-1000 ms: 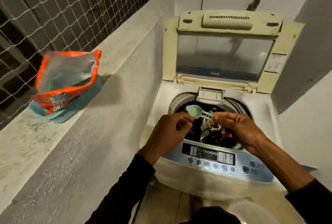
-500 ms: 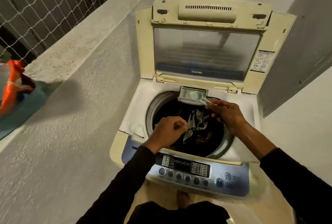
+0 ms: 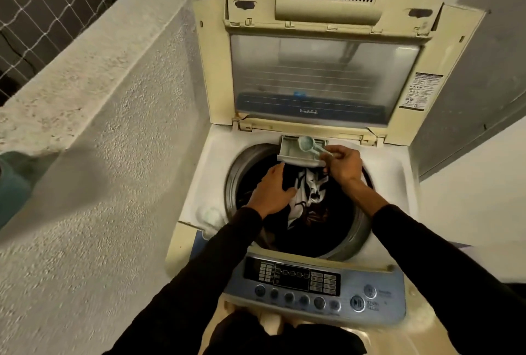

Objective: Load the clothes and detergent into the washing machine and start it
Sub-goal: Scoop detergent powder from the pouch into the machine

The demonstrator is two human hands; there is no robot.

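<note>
yellowed cream plastic washing machine lid (image 3: 210,69) with a glossy clear window; brushed metal drum rim (image 3: 357,236) at 5 o'clock of dark and white patterned cloth clothes (image 3: 306,198); smooth pale green plastic scoop (image 3: 308,145); rough matt plastered grey wall (image 3: 94,183) at 9 o'clock

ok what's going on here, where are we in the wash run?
A person is dosing detergent into a top-loading washing machine. The right hand pinches the handle of a pale green scoop, holding its bowl over the pulled-out detergent drawer at the back of the opening. The left hand reaches toward the drawer's front edge, fingers straight. Dark and patterned clothes are already in the drum. The lid stands open, and neither hand is on the control panel.
</note>
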